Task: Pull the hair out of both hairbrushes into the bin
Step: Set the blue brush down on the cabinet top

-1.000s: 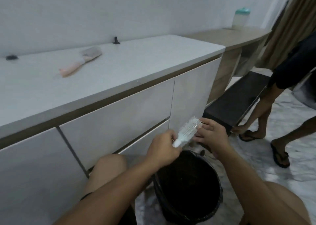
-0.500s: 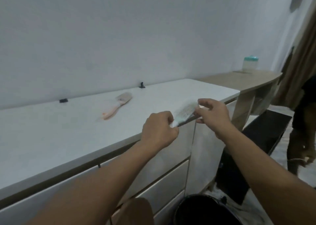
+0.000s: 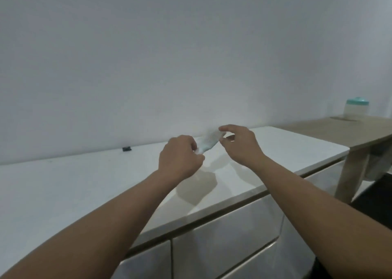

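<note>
A white hairbrush (image 3: pixel 209 141) hangs in the air above the white cabinet top (image 3: pixel 84 185), its head pointing up and right. My left hand (image 3: pixel 180 159) is closed around its handle. My right hand (image 3: pixel 240 145) sits at the brush head with thumb and fingers apart, touching or nearly touching the tip. The pink hairbrush and the black bin are out of view. The image is blurred, so any hair in the bristles cannot be made out.
A small black object (image 3: pixel 126 149) lies by the wall on the cabinet top. To the right, a lower wooden table (image 3: pixel 350 130) carries a jar with a teal lid (image 3: pixel 356 109). Cabinet drawers (image 3: pixel 229 236) run below the top's front edge.
The view has swung up from the bin to the wall and cabinet top. Both hands have lifted the white brush up over the cabinet; bin, pink brush and the other person have left view.
</note>
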The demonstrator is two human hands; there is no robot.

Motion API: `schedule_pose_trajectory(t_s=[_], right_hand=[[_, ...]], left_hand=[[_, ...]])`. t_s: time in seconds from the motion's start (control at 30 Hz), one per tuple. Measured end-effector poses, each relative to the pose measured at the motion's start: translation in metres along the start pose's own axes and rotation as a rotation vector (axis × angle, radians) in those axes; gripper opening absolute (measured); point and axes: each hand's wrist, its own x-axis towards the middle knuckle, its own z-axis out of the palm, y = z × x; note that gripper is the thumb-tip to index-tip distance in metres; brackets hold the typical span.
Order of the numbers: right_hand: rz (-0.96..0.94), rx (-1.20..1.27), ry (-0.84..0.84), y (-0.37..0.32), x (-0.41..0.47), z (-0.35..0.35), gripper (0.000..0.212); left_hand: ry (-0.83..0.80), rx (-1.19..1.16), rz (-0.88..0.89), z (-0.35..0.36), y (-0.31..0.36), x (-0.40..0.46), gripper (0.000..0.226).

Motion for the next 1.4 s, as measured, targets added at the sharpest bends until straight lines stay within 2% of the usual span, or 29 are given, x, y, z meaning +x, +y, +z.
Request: schedule_pose_trajectory(t_s=[0.13, 0.27, 0.37, 0.63, 0.87, 1.07, 1.23, 1.4], right_hand=[[-0.16, -0.23, -0.241, -0.016, 0.019, 0.035, 0.053], [-0.28, -0.319, -0.345, -0.031, 0.03, 0.068, 0.062], [-0.288, -0.392, -0.422, -0.038, 0.039, 0.091, 0.067], [-0.187, -0.576, -0.589, -0.038, 0.058, 0.129, 0.062], [-0.159, -0.578, -0.579, -0.032, 0.058, 0.137, 0.059], [-0.144, -0.499, -0.513, -0.028, 0.055, 0.133, 0.056], [-0.133, -0.373, -0.394, -0.025, 0.044, 0.12, 0.048], [-0.104, -0.247, -0.256, -0.015, 0.018, 0.103, 0.046]], left_hand=[[0.02, 0.053, -0.059, -0.015, -0.034, 0.02, 0.018], [0.044, 0.095, -0.125, -0.023, -0.065, 0.033, 0.016], [0.039, 0.119, -0.175, -0.021, -0.086, 0.041, 0.013], [-0.018, 0.167, -0.256, 0.002, -0.123, 0.049, 0.012], [-0.068, 0.106, -0.311, 0.006, -0.126, 0.056, 0.021], [-0.136, 0.097, -0.327, -0.001, -0.122, 0.054, 0.017], [-0.12, 0.085, -0.354, -0.009, -0.114, 0.047, 0.043], [-0.067, 0.213, -0.299, -0.016, -0.105, 0.033, 0.049]])
